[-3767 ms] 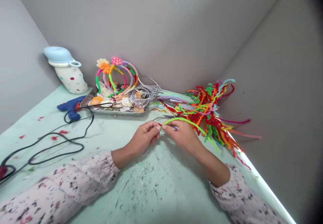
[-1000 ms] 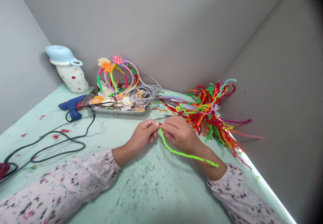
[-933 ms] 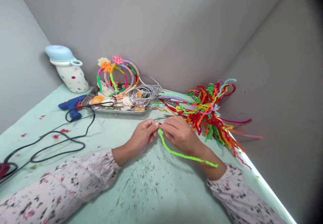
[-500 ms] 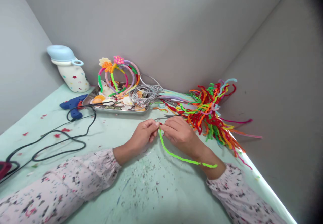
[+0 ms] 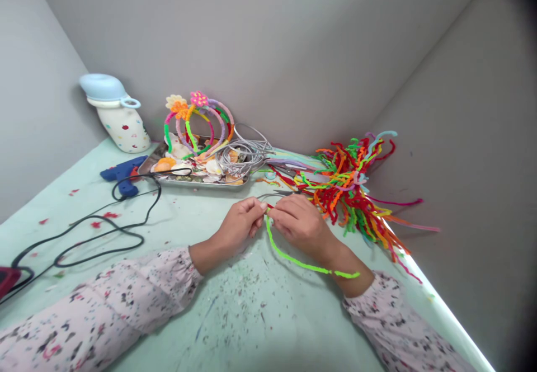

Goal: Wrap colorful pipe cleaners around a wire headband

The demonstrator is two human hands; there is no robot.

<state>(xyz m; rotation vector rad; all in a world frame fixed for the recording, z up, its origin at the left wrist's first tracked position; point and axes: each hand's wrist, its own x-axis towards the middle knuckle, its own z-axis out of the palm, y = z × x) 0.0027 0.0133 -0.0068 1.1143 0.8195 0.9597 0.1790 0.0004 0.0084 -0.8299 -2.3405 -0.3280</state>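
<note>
My left hand (image 5: 240,221) is closed, thumb and forefinger pinching a short red fuzzy piece (image 5: 270,206) that spans to the fingertips of my right hand. Close beside it, my right hand (image 5: 302,224) is also closed, its fingers bunched at the same spot. From between the fingertips a bright green pipe cleaner (image 5: 289,258) hangs down and curves right, across in front of my right wrist. Just behind the hands a thin grey curved line shows, and dark pointed tips (image 5: 283,192) stick out past my right knuckles. My fingers hide how the red and green pieces join.
A metal tray (image 5: 201,185) holds shells, coiled grey wire (image 5: 247,156) and colourful flower headbands (image 5: 199,126). Left of it lie a blue glue gun (image 5: 121,173) with a looping black cord (image 5: 100,217), and a white bottle (image 5: 123,128). Many pipe cleaners (image 5: 352,187) are heaped at the right.
Both hands keep almost the same place and grip. The whole view has shifted very slightly; the green pipe cleaner's loose end sits a touch further left.
</note>
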